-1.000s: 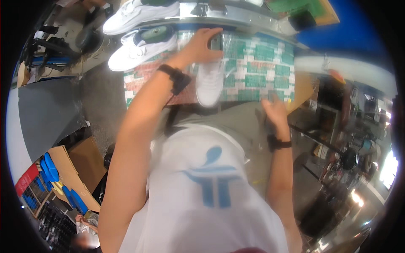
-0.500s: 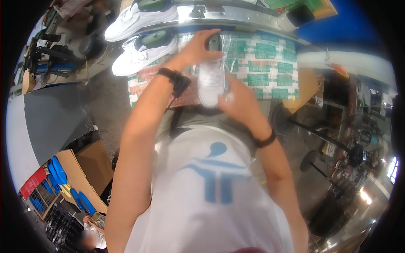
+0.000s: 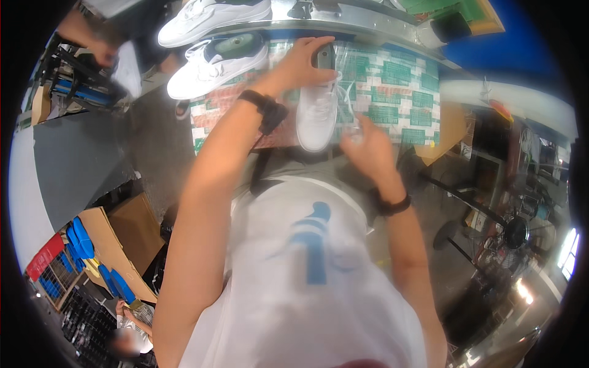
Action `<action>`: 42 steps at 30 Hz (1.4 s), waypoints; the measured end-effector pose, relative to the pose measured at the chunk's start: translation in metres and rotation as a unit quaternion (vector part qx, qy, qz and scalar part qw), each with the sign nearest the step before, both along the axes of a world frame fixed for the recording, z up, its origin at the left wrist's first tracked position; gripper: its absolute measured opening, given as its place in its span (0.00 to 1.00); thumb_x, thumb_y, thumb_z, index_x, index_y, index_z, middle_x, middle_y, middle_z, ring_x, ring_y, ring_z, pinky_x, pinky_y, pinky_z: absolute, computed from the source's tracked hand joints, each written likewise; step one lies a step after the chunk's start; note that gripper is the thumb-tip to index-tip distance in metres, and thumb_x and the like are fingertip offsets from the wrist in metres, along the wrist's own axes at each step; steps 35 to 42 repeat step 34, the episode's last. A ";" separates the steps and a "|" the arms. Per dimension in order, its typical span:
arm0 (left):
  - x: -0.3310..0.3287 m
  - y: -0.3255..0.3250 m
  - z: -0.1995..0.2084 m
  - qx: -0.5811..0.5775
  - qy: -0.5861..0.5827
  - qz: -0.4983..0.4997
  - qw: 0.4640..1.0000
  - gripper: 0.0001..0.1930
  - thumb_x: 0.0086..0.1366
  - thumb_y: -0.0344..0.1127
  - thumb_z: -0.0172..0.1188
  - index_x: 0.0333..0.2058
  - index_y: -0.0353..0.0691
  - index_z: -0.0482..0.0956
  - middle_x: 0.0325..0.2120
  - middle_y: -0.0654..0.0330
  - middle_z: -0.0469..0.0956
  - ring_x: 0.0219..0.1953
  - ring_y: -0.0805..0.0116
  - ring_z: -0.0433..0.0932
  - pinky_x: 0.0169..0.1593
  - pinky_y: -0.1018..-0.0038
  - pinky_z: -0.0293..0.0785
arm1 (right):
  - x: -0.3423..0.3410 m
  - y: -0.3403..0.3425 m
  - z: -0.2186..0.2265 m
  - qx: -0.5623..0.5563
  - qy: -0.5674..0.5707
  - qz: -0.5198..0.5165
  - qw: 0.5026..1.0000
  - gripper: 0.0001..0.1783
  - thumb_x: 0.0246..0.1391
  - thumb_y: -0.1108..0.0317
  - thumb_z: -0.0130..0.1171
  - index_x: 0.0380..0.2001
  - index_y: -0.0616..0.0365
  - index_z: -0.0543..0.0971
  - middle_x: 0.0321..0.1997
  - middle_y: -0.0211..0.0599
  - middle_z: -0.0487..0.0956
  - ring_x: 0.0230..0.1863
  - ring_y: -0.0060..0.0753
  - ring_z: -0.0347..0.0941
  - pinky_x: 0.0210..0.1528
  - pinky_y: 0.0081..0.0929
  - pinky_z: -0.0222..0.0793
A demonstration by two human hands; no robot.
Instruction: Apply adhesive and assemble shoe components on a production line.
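Observation:
A white lace-up sneaker point(image 3: 316, 119) lies with its toe toward me on a box covered in green-and-white printed wrapping point(image 3: 392, 92). A dark grey-green shoe last point(image 3: 324, 57) fills its opening. My left hand point(image 3: 302, 66) is closed around the heel end, thumb and fingers on either side of the last. To the right of the shoe, a white shoelace point(image 3: 348, 104) runs down to my right hand point(image 3: 373, 149), whose thumb and finger are pinched on it; the fingertips are slightly blurred.
Two more white sneakers, one nearer point(image 3: 205, 73) and one farther point(image 3: 211, 21), stand at the upper left with lasts inside. A metal rail point(image 3: 368, 23) crosses behind the box. Another person's arm point(image 3: 86, 34) reaches in at far left, holding a white item point(image 3: 127, 69).
My right hand has moved right, away from the sneaker's toe, with the lace stretching toward it. My left hand stays on the heel. At far left another person's arm and a white item have appeared.

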State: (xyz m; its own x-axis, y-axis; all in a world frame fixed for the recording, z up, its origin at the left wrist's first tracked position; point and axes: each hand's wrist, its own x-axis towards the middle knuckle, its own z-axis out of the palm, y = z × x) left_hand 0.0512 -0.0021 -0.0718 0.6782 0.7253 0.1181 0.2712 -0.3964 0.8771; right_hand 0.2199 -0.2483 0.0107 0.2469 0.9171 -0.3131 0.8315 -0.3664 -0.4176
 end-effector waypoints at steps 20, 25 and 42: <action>0.000 -0.006 0.016 -0.017 0.030 -0.003 0.999 0.46 0.63 0.46 0.81 0.78 0.49 0.70 0.69 0.44 0.72 0.69 0.51 0.73 0.72 0.59 0.72 | 0.015 -0.022 -0.008 0.028 0.450 -0.043 0.892 0.27 0.65 0.63 0.66 0.63 0.64 0.80 0.47 0.46 0.89 0.47 0.42 0.87 0.54 0.45 0.80; 0.004 -0.007 0.018 -0.012 0.022 -0.006 1.000 0.46 0.63 0.45 0.80 0.78 0.49 0.70 0.72 0.43 0.69 0.71 0.49 0.71 0.74 0.57 0.71 | -0.026 0.021 0.001 0.186 0.203 0.051 0.960 0.37 0.55 0.56 0.72 0.65 0.64 0.78 0.46 0.55 0.88 0.48 0.62 0.85 0.52 0.47 0.81; 0.001 -0.005 0.021 -0.024 0.036 -0.012 0.999 0.48 0.63 0.46 0.80 0.79 0.49 0.68 0.72 0.46 0.70 0.71 0.50 0.72 0.73 0.57 0.73 | -0.026 0.010 -0.025 0.156 0.288 0.075 0.942 0.42 0.50 0.53 0.75 0.64 0.67 0.77 0.53 0.60 0.88 0.52 0.56 0.88 0.56 0.52 0.82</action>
